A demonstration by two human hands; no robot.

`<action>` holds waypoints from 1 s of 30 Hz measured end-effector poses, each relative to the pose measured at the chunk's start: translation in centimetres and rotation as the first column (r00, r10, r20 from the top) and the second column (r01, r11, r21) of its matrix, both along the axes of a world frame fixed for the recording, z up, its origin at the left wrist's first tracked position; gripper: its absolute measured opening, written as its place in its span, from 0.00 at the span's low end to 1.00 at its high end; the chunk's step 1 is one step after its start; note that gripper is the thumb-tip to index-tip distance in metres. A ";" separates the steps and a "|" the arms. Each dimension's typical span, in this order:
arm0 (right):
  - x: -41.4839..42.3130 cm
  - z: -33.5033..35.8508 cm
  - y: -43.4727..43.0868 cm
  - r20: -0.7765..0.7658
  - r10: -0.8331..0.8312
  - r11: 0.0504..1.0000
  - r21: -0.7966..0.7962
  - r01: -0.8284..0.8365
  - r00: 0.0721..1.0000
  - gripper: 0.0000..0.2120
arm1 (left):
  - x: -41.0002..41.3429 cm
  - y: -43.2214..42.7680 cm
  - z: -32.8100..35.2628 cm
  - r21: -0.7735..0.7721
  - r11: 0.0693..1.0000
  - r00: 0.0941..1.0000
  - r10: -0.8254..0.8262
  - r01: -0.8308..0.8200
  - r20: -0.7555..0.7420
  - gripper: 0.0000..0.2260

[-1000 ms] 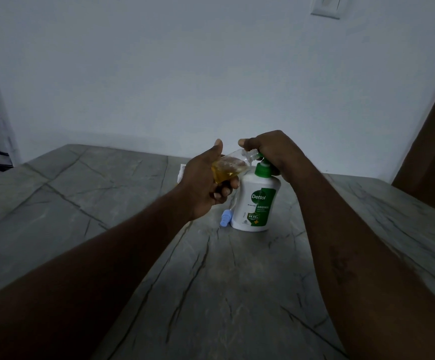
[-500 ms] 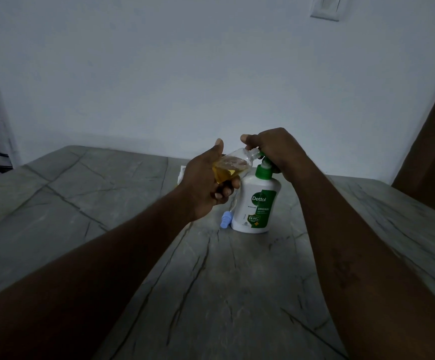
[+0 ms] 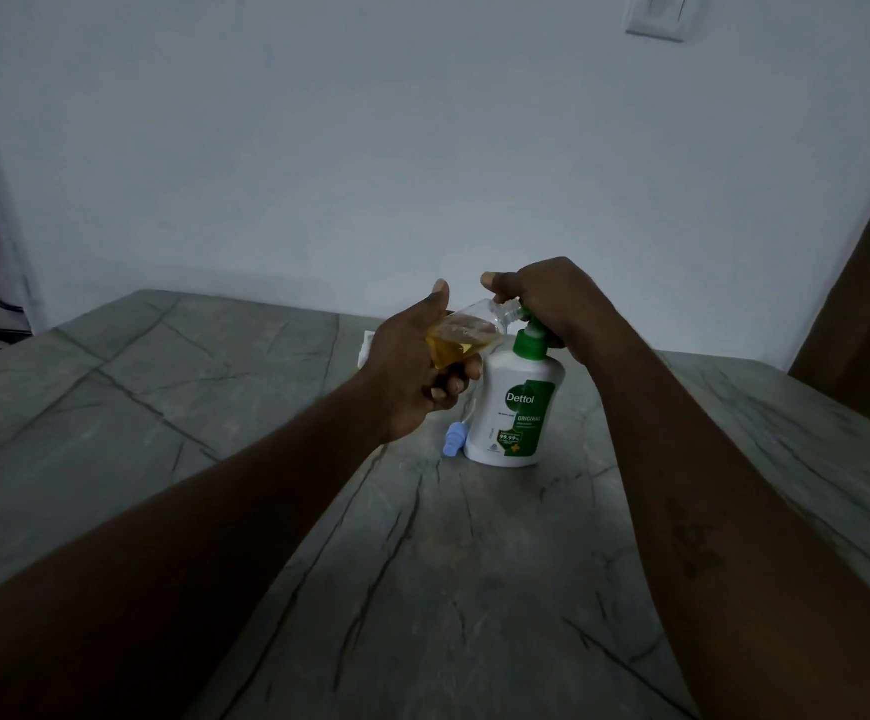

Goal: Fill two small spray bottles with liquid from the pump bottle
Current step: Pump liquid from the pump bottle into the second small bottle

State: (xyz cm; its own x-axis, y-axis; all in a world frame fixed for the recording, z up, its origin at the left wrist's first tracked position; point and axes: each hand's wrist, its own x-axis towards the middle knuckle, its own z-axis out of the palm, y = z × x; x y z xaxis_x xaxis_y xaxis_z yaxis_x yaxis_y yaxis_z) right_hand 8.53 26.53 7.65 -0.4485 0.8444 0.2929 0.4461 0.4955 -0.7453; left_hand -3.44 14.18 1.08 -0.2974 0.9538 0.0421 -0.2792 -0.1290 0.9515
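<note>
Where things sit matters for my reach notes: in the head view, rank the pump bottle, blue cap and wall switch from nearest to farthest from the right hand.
1. Pump bottle: the right hand holds its green pump head.
2. Blue cap: lying on the table, left of the bottle's base.
3. Wall switch: high up, far beyond the table.

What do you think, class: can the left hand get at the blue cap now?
Probably not yet: the left hand grips the small bottle. The cap lies uncovered on the table close by.
</note>
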 end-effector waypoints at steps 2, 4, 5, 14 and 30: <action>0.0 0.2 -0.1 0.012 0.005 1.000 0.024 -0.006 1.000 0.19 | 0.0 0.0 0.0 0.006 1.000 1.000 -0.005 0.005 0.002 0.29; 0.0 0.2 -0.1 -0.001 0.004 1.000 0.017 -0.004 1.000 0.19 | 0.0 0.1 0.0 0.007 1.000 1.000 -0.009 0.009 0.000 0.29; 0.0 0.2 -0.1 -0.014 0.003 1.000 0.002 -0.003 1.000 0.18 | 0.0 0.1 0.0 0.006 1.000 1.000 -0.008 0.008 0.000 0.29; -0.1 0.0 0.0 -0.027 -0.010 0.999 -0.046 0.009 1.000 0.18 | 0.0 0.0 0.1 0.009 1.000 1.000 -0.002 0.002 -0.015 0.30; 0.2 0.4 -0.3 0.000 -0.017 0.999 0.039 0.017 1.000 0.21 | -0.2 0.1 0.0 0.026 0.999 1.000 -0.027 0.027 -0.010 0.30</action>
